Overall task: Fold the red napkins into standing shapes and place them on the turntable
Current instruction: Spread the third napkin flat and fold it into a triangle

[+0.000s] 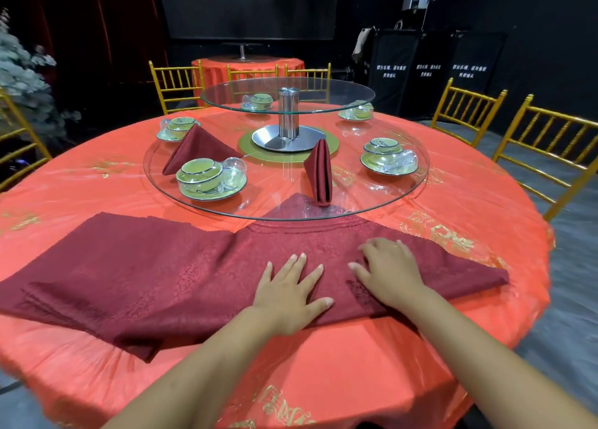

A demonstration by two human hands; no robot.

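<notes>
A dark red napkin (372,234) lies folded into a flat triangle on the orange tablecloth, its far tip under the glass turntable (417,173). My left hand (291,291) rests flat on it with fingers spread. My right hand (390,271) presses its right half, fingers slightly curled. To the left sits a stack of flat red napkins (129,276). Two folded napkins stand on the turntable: a wide triangular one (197,147) at the left and a narrow upright one (320,173) near the front.
Several green cup-and-saucer sets (207,177) ring the lower turntable. A metal post (288,114) carries a smaller upper glass tier (349,92). Gold chairs (466,111) surround the round table (356,364). A second table stands behind.
</notes>
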